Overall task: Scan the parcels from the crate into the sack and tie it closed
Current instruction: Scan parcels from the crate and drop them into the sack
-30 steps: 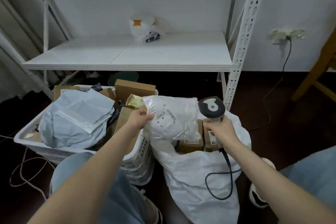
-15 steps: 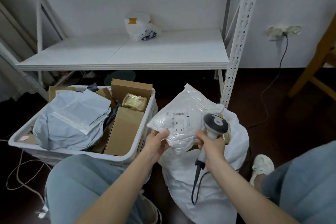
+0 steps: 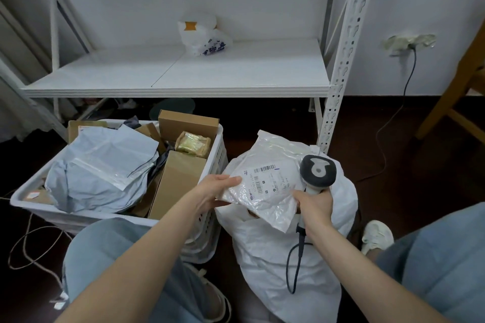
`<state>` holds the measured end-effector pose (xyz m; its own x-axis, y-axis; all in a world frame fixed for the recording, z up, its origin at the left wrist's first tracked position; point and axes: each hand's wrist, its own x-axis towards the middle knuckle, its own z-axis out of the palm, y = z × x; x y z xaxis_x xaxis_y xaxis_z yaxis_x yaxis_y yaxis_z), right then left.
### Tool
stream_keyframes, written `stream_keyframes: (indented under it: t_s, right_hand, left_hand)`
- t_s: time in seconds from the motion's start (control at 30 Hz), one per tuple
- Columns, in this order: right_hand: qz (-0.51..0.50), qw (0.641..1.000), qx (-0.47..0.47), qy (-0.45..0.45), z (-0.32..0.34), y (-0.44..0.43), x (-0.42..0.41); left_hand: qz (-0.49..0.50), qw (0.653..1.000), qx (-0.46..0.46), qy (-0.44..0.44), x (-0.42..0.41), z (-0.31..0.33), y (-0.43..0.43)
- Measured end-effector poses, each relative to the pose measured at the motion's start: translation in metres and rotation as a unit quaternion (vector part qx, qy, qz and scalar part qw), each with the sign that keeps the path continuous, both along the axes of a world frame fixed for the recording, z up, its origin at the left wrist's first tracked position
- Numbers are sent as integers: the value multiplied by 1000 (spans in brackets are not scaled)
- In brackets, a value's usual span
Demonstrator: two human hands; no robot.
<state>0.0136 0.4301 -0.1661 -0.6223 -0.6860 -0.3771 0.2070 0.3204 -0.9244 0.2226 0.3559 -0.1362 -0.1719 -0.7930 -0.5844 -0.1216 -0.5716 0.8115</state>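
Print on the label (image 3: pixel 262 178) of the parcel (image 3: pixel 265 207) was too small to read. The parcel hid the mouth of the sack (image 3: pixel 262 257). The right hand (image 3: pixel 313 204) covered the grip of the scanner (image 3: pixel 318 171). The frame's edge cut off the wooden chair (image 3: pixel 448 99).

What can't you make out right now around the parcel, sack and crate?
Head view:
- sack interior: mostly hidden by the white parcel the left hand holds over its mouth.
- label text: too small to read.
- scanner window: faces away; the right hand covers its handle.
- crate bottom: buried under grey mailers and boxes.
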Motion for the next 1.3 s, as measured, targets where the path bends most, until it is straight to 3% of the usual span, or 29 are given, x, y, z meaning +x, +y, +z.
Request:
stream_keyframes:
  t_s: [0.13, 0.23, 0.57, 1.3]
  right_hand:
    - [43, 998, -25, 31, 9, 14, 3]
    - [94, 995, -38, -8, 10, 28, 7]
    - [192, 981, 1, -22, 16, 70, 35]
    - [210, 977, 26, -32, 27, 77, 40]
  left_hand:
    - [49, 994, -80, -49, -5, -1, 1]
    - [90, 988, -121, -40, -10, -10, 4]
    - [124, 981, -134, -65, -12, -32, 4]
    - [122, 977, -138, -106, -7, -45, 3]
